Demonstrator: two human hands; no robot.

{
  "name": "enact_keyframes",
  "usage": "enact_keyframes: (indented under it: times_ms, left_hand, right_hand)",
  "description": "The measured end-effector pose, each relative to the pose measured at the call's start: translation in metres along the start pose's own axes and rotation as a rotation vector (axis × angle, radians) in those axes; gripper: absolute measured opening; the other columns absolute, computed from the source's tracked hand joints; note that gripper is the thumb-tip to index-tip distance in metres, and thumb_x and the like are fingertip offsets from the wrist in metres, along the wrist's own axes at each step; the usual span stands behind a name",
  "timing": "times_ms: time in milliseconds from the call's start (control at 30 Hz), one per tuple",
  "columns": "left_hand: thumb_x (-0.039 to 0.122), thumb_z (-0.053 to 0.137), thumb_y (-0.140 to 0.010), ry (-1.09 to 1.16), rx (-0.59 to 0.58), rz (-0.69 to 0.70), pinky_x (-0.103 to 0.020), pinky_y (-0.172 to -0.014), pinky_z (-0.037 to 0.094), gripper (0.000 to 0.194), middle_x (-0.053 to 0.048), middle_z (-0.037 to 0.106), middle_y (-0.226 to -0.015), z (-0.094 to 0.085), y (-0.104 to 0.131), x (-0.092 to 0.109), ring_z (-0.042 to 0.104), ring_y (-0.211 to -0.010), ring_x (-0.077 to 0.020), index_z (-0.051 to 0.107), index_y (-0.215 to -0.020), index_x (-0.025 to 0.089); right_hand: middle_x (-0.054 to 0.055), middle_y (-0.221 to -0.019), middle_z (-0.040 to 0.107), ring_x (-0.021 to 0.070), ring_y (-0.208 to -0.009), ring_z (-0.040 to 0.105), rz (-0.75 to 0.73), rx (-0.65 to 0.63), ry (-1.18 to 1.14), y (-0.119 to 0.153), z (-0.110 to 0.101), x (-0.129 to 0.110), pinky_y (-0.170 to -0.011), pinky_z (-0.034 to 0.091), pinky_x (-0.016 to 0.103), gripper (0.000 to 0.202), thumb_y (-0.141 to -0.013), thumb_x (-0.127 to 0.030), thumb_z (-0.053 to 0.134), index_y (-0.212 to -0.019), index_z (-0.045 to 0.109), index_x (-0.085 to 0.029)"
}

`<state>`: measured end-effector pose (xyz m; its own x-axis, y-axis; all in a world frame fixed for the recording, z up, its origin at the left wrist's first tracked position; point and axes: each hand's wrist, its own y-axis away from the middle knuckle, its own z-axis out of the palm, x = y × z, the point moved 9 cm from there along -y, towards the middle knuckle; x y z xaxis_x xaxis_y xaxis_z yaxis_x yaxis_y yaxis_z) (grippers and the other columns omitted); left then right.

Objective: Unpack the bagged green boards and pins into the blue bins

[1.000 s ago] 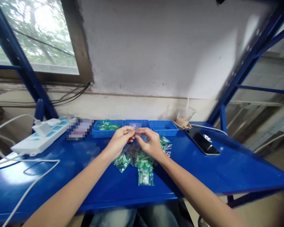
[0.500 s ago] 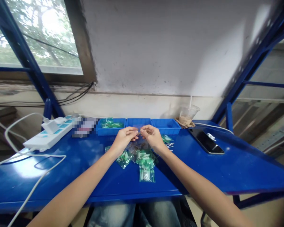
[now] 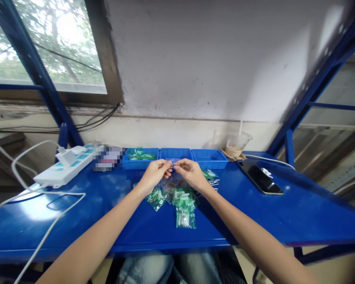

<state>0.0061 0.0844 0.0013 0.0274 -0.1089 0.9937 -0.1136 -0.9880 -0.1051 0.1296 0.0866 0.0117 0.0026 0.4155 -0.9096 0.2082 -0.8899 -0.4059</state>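
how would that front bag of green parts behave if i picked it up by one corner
The bag looks like thin clear plastic, so it would probably hang floppy, not stiff. The small green parts inside seem loose, so they would likely slide to the low end. It is probably light, and the glossy film on the smooth blue table suggests it would slip easily if pushed.

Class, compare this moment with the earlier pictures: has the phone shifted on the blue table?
No. The phone lies in the same spot beside the plastic cup near the table's right end; only the head camera shifted.
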Motion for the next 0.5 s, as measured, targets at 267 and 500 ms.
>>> enact_keyframes:
  times_ms: [267, 500]
  left_hand:
    - [0.020, 0.063, -0.070, -0.018, 0.001, 0.011, -0.025, -0.064, 0.046, 0.017, -0.004, 0.062, -0.074, 0.001, 0.001, 0.002, 0.058, -0.070, -0.0129, 0.062, -0.085, 0.012]
    - [0.017, 0.064, -0.065, -0.040, 0.016, 0.061, -0.027, -0.070, 0.043, 0.009, -0.004, 0.065, -0.074, -0.002, 0.000, 0.004, 0.057, -0.072, -0.0141, 0.065, -0.073, 0.013]
  right_hand:
    - [-0.004, -0.063, 0.055, 0.0096, -0.057, 0.052, 0.047, 0.047, -0.083, -0.002, -0.004, 0.003, -0.059, 0.042, 0.023, 0.029, -0.061, -0.031, 0.070, -0.083, 0.055, -0.018]
    - [-0.002, -0.060, 0.057, 0.0107, -0.053, 0.051, 0.184, -0.005, -0.041, 0.000, 0.001, 0.018, -0.054, 0.041, 0.024, 0.022, -0.062, -0.036, 0.068, -0.068, 0.056, -0.017]
